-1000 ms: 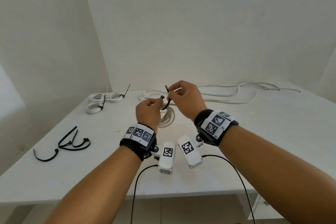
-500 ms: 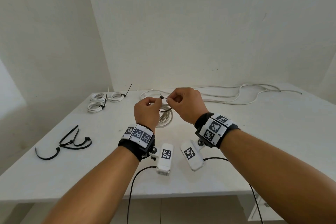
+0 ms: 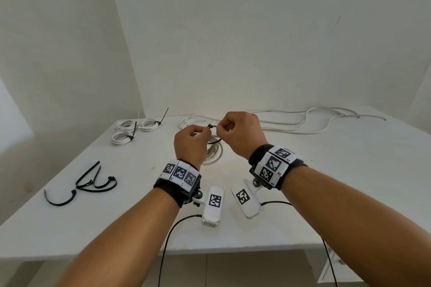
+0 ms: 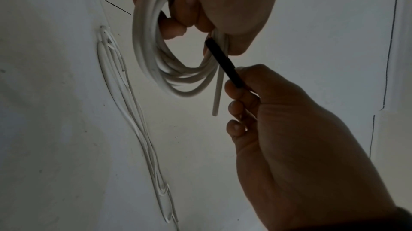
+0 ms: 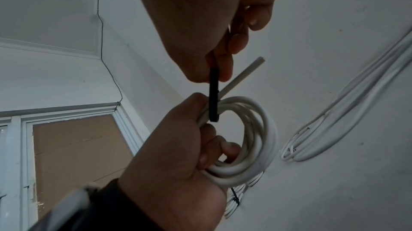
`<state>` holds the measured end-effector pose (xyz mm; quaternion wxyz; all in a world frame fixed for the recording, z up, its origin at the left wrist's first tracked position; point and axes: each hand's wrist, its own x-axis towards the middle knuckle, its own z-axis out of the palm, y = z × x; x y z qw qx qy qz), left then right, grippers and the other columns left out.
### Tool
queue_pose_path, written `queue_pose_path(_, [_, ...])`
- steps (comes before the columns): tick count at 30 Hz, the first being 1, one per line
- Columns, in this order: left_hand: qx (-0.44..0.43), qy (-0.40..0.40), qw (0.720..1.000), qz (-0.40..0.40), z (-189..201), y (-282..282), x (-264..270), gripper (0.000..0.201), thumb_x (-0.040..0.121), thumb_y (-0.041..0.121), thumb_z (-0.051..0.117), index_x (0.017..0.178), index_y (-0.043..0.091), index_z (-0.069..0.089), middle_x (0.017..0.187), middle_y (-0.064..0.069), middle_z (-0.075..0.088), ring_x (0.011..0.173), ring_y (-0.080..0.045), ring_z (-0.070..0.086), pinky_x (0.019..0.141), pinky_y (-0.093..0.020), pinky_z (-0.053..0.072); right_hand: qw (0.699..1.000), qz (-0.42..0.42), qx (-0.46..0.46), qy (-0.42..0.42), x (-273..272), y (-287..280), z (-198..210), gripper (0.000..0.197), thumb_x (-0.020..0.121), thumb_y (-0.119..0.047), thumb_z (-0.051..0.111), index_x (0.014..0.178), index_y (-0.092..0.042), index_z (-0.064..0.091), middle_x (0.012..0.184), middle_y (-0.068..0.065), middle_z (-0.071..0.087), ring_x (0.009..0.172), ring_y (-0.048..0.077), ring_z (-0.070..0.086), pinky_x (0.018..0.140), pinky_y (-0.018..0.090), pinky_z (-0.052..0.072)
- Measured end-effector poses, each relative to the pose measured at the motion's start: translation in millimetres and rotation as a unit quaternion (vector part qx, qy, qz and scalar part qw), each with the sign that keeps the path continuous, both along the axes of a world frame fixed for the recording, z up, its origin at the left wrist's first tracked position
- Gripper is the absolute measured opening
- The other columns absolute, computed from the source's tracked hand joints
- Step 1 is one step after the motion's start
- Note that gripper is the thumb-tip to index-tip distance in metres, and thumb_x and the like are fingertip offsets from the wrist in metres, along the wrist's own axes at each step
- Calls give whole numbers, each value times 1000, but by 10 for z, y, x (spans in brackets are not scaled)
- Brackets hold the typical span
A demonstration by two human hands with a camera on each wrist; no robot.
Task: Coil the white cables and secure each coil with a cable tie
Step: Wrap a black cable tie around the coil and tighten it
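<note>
My left hand [image 3: 191, 140] grips a coil of white cable [image 3: 214, 151] above the middle of the table. Its fingers curl through the coil [image 5: 256, 137], and one cable end sticks out past it. A black cable tie [image 3: 210, 126] loops round the coil strands. My right hand [image 3: 240, 133] pinches the tie's tail [image 4: 223, 62] between thumb and fingers, close to the left hand. In the right wrist view the tie [image 5: 214, 97] runs straight from my right hand [image 5: 200, 23] down to the left hand [image 5: 174, 146].
Three tied white coils [image 3: 130, 130] lie at the table's back left. Several spare black ties [image 3: 93, 182] lie at the front left. Long loose white cables [image 3: 303, 123] run along the back edge towards the right. The white table [image 3: 349, 193] meets walls behind and left.
The tie's loop round the coil has become smaller, and its upright tail no longer shows above the hands. Both hands have sunk slightly and moved closer together.
</note>
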<state>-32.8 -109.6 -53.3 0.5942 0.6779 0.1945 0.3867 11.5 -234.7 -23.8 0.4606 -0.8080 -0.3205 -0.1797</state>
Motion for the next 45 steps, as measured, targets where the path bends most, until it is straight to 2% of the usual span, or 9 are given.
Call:
queue_pose_path(5, [31, 6, 999, -9, -14, -18, -17, 11, 77, 13, 67, 67, 11, 69, 55, -5, 61, 42, -13, 41, 52, -26, 36, 1000, -5, -5, -5, 8, -27, 10, 12, 82, -17, 67, 70, -15, 70, 62, -7, 67, 63, 9, 62, 60, 18, 51])
queue_pose_path(8, [73, 11, 997, -31, 7, -39, -39, 10, 78, 13, 68, 69, 11, 70, 58, -2, 69, 51, -23, 61, 54, -33, 48, 999, 7, -38, -7, 3, -42, 30, 12, 82, -18, 67, 71, -14, 71, 65, -5, 68, 64, 10, 63, 60, 22, 53])
queue_pose_path(12, [111, 12, 991, -68, -5, -50, -74, 9, 80, 13, 69, 71, 12, 72, 63, -2, 73, 64, -22, 71, 64, -33, 56, 997, 12, -74, 23, 37, -75, 79, 13, 85, -18, 67, 74, -13, 73, 69, -4, 69, 65, 10, 63, 56, 20, 51])
queue_pose_path(19, [104, 14, 988, -114, -22, 22, -116, 10, 83, 24, 74, 76, 16, 73, 66, -4, 74, 68, -26, 71, 66, -35, 54, 987, 65, -56, 133, 142, -132, 106, 20, 90, -33, 71, 80, -15, 71, 71, -8, 72, 49, -3, 52, 44, 10, 36])
queue_pose_path(22, [83, 14, 988, -129, 4, -22, -135, 7, 84, 13, 70, 78, 12, 74, 63, -2, 71, 57, -11, 63, 57, -22, 47, 981, 68, -76, 164, 181, -116, 148, 38, 99, -42, 55, 92, -10, 74, 79, -5, 70, 68, 3, 58, 59, 18, 42])
queue_pose_path(24, [80, 8, 986, -145, 7, -62, -140, 7, 85, 12, 69, 81, 9, 74, 64, -3, 71, 57, -10, 61, 55, -19, 44, 970, 92, -85, 207, 205, -109, 153, 38, 99, -40, 54, 92, -9, 75, 86, 4, 72, 76, 13, 56, 67, 24, 42])
queue_pose_path(30, [66, 7, 985, -159, -38, -77, -160, 8, 86, 13, 70, 83, 7, 73, 57, 1, 66, 49, -7, 53, 54, -19, 43, 947, 111, 1, 302, 249, -212, 179, 25, 93, -34, 68, 81, -13, 71, 70, -2, 58, 71, 13, 50, 57, 24, 36])
queue_pose_path(37, [59, -2, 984, -170, -46, -76, -176, 8, 87, 12, 68, 81, 10, 74, 62, -4, 67, 56, -15, 55, 56, -26, 44, 925, 166, -57, 337, 247, -282, 179, 17, 94, -31, 65, 85, -19, 73, 91, -2, 70, 80, 14, 63, 65, 26, 42])
queue_pose_path(45, [63, 0, 980, -191, -1, -101, -187, 11, 89, 12, 67, 80, 14, 74, 63, -7, 66, 51, -14, 50, 52, -22, 42, 919, 157, 5, 362, 209, -213, 175, 26, 100, -18, 52, 76, -11, 59, 67, -1, 56, 62, 11, 52, 55, 24, 37])
